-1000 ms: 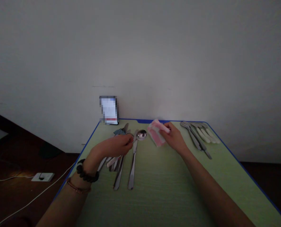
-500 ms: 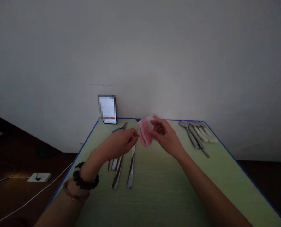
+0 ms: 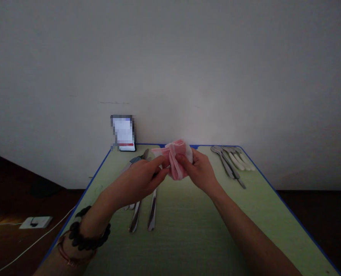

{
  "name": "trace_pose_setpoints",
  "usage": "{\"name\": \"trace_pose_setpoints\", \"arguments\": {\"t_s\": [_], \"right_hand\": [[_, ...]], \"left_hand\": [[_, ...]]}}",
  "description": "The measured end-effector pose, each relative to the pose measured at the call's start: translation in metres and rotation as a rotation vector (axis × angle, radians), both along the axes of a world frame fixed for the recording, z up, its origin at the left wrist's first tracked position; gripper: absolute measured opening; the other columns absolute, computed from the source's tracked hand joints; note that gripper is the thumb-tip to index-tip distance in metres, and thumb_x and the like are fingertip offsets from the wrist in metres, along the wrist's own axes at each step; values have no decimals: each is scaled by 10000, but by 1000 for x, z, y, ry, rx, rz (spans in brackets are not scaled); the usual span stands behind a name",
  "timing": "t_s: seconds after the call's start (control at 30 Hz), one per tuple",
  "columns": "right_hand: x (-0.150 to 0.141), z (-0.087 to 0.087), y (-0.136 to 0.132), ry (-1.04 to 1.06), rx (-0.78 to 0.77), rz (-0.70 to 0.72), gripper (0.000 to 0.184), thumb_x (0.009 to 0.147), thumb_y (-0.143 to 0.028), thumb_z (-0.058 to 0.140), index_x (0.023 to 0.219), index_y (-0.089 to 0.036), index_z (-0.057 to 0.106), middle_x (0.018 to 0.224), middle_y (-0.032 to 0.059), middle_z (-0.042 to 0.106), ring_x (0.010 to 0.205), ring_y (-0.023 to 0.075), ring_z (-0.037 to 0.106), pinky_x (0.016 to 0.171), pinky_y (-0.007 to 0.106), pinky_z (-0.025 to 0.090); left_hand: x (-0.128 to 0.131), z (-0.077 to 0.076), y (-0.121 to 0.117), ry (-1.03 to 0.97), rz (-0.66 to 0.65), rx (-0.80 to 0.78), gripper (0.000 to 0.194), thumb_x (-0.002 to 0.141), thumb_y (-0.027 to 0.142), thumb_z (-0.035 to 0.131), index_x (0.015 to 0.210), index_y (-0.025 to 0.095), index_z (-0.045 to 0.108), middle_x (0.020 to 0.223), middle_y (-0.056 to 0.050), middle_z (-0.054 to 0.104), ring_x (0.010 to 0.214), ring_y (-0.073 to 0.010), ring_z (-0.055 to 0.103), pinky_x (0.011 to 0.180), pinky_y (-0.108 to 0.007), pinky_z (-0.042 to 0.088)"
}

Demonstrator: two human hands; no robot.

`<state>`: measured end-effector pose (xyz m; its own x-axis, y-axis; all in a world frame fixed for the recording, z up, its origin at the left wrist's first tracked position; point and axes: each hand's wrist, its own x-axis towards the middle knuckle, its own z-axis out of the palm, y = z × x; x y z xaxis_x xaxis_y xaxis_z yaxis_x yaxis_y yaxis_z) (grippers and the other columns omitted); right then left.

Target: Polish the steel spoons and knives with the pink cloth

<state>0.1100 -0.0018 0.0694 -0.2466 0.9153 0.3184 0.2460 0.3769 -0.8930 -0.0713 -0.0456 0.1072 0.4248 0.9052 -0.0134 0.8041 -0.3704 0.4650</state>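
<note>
A pink-and-white cloth (image 3: 177, 159) is bunched up above the middle of the table. My right hand (image 3: 200, 168) grips it from the right, thumb pressed on its front. At the cloth's left edge, my left hand (image 3: 147, 174) is closed in a pinch. A small shiny bit shows by its fingertips, but most of what it holds is hidden. Below and behind the left hand lie table knives, one knife handle (image 3: 152, 214) beside another handle (image 3: 134, 218), with more cutlery partly covered by the hand.
At the right back lie metal spoons (image 3: 226, 165) and several white-handled utensils (image 3: 239, 159). A phone (image 3: 124, 134) leans on the wall at the back left. The green table (image 3: 187, 230) has a blue edge. A power strip (image 3: 36, 222) and white cable are on the floor.
My right hand has closed in on the cloth, which is now bunched, with its thumb across the front. A cloth flap now extends left over my left fingers. The view has shifted slightly right.
</note>
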Motion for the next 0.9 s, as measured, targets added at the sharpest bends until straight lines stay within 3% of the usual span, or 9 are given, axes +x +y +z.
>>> {"name": "trace_pose_setpoints", "arguments": {"t_s": [0.13,0.33,0.43,0.57,0.77,0.9], "right_hand": [[0,3,0,36,37,-153,253,787,-397,588,848,-157,639,695,-2,614,611,125,504,572,233,398],[1,-8,7,-11,12,-211,376,692,-368,676,992,-147,627,880,60,656,757,176,556,666,282,436],[1,-11,8,-65,-2,-180,381,685,-359,681,996,-147,625,910,73,655,774,181,556,680,291,434],[2,-4,5,-56,-93,-73,302,695,-405,671,846,-146,642,769,28,636,658,147,520,605,262,404],[1,2,2,116,-64,-231,395,778,-521,556,604,-167,550,551,-23,511,531,115,433,509,238,334],[2,-4,11,478,-288,-197,434,803,-586,495,699,-175,590,598,-2,579,553,136,501,516,242,391]], "left_hand": [[5,-3,-2,47,70,17,252,923,392,342,984,211,506,640,15,588,571,-149,527,553,-252,323],[4,-10,2,34,58,-17,235,917,378,358,936,205,517,572,34,540,536,-146,489,535,-252,302],[1,-11,5,-29,25,-36,230,916,362,359,913,199,521,528,53,501,508,-136,459,525,-242,293],[1,-6,2,-100,-22,-35,206,908,341,376,895,195,521,494,75,454,470,-114,410,505,-227,269],[9,-3,-3,-304,26,-81,210,901,351,395,890,179,515,500,88,417,446,-78,343,453,-189,230],[4,-4,-2,-426,77,-166,254,899,390,388,896,173,520,486,97,366,418,-67,300,410,-175,200]]}}
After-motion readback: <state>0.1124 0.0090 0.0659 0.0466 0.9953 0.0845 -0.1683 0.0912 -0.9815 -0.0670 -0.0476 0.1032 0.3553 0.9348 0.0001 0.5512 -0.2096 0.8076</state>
